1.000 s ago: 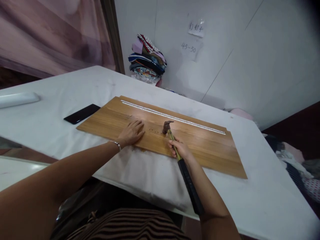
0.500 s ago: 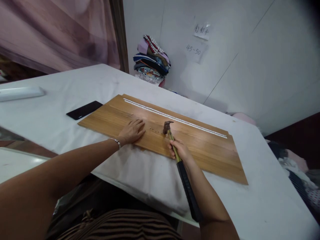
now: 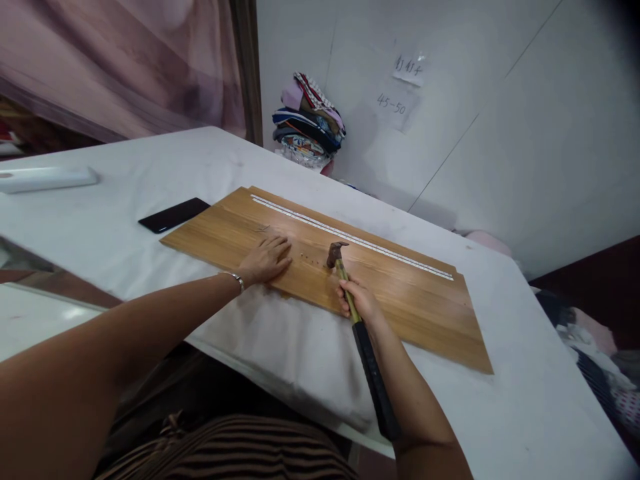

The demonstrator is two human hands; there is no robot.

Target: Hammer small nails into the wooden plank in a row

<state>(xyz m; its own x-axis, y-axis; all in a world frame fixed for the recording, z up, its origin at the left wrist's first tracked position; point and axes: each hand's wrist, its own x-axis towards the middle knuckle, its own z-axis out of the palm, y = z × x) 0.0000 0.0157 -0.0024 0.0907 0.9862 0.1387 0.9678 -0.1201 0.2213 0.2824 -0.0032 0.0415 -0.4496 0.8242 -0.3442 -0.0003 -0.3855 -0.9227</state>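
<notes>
A wooden board (image 3: 410, 313) lies flat on the white-covered table. My left hand (image 3: 265, 260) rests on it with the fingers laid out flat, holding nothing. My right hand (image 3: 361, 299) is wrapped round the yellow shaft of a claw hammer (image 3: 370, 373), whose black grip points back toward me. The rusty hammer head is at the board's surface, by the right end of a short row of small nail heads (image 3: 307, 258). A few loose nails (image 3: 263, 229) lie beyond my left hand. Along the far side of the board runs a white measuring strip (image 3: 350, 237).
A black phone-like slab (image 3: 175, 215) lies left of the board, and a white rounded object (image 3: 50, 178) is farther left on the table (image 3: 540, 400). Folded clothes (image 3: 307, 127) are stacked by the wall, below papers with handwriting (image 3: 395, 103). More cloth (image 3: 590, 333) lies at the right.
The view has shifted slightly. Both hands and the hammer keep nearly the same place on the board.
</notes>
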